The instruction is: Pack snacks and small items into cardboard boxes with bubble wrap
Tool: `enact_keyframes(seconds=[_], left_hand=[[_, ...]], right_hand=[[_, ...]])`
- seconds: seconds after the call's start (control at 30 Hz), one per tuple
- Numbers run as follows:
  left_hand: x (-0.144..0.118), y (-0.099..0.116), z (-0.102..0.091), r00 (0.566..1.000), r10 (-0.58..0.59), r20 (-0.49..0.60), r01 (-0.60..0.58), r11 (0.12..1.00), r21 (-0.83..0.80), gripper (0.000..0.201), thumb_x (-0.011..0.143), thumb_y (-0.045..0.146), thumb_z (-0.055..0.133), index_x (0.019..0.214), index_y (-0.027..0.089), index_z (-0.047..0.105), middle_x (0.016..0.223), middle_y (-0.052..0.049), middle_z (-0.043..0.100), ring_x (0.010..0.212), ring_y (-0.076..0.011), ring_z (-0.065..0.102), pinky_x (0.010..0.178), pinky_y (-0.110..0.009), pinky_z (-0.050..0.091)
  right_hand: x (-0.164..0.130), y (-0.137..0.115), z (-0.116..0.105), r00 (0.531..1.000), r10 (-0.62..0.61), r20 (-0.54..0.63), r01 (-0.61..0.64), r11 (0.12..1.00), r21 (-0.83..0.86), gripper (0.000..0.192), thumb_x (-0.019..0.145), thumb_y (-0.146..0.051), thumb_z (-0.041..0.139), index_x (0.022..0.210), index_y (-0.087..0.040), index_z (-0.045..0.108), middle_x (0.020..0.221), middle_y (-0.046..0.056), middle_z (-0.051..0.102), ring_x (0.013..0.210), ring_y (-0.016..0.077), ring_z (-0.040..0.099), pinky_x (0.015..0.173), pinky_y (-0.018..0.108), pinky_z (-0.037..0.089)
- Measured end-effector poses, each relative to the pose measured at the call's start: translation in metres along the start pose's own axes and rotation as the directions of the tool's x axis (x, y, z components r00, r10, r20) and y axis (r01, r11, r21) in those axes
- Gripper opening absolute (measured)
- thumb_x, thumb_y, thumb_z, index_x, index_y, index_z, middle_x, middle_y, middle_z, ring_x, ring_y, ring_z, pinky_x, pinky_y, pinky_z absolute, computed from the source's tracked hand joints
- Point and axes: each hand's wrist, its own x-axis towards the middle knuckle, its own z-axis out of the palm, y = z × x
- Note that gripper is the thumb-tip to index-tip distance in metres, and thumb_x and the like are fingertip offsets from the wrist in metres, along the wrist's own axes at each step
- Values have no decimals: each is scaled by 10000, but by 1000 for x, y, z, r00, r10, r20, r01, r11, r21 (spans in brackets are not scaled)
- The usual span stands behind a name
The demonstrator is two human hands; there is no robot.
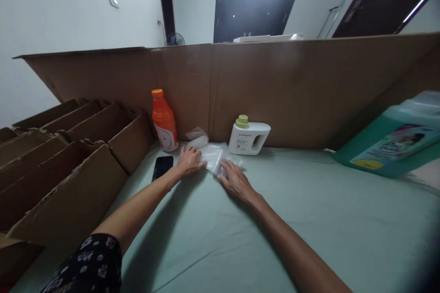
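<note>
Clear plastic bags [213, 155] lie in a loose, crinkled pile on the pale green cloth, near the cardboard wall. On their left edge rests my left hand [189, 161], palm down with the fingers apart. My right hand [237, 181] touches the pile's right edge, its fingers stretched out over the plastic. The undersides of both hands are hidden. Just left of my left hand is a black phone [162, 167], lying flat. An orange bottle [165, 121] stands behind it, and a white jug with a green cap [248, 136] stands behind my right hand.
Cardboard boxes with open compartments [113, 151] fill the left side. A tall cardboard wall [292, 91] runs along the back. At the right stands a large container of green liquid [392, 135]. Pale green cloth [309, 210] covers the surface.
</note>
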Motion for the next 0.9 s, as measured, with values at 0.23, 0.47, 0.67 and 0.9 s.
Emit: enact_keyframes(seconds=[0.23, 0.47, 0.67, 0.9], left_hand=[[-32, 12, -48, 999, 21, 37, -23, 999, 40, 487, 856, 370, 654, 1283, 144, 594, 1262, -232, 629, 1222, -406, 552, 1057, -623, 348], [-142, 8, -143, 967, 253, -41, -254, 966, -42, 369, 841, 416, 687, 1162, 235, 677, 1174, -106, 684, 1152, -281, 587, 1064, -462, 401], [-276, -112, -240, 860, -365, -356, 326, 931, -167, 253, 909, 229, 503, 1025, 198, 726, 1043, -63, 719, 943, -194, 651, 862, -300, 503], [-335, -240, -260, 680, -730, 68, 732, 671, -115, 237, 646, 59, 634, 786, 206, 756, 661, -20, 691, 677, -201, 633, 716, -316, 510]], right_hand=[[28, -8, -10, 998, 38, -56, -40, 998, -39, 451, 840, -171, 539, 1281, -120, 621, 1405, 199, 581, 1267, 359, 540, 1034, 527, 437], [-8, -44, 0, 964, -210, -163, 193, 975, -113, 351, 893, -294, 474, 1149, -173, 682, 1393, 192, 584, 1156, 377, 606, 884, 545, 495], [0, -116, 35, 898, -420, -130, 429, 902, 55, 323, 896, -321, 483, 1091, -220, 720, 1381, 142, 606, 1144, 319, 626, 874, 472, 517], [-3, -141, 68, 923, -369, -111, 382, 915, 134, 341, 921, -326, 447, 1034, -194, 739, 1263, 143, 684, 1089, 294, 667, 855, 449, 533]])
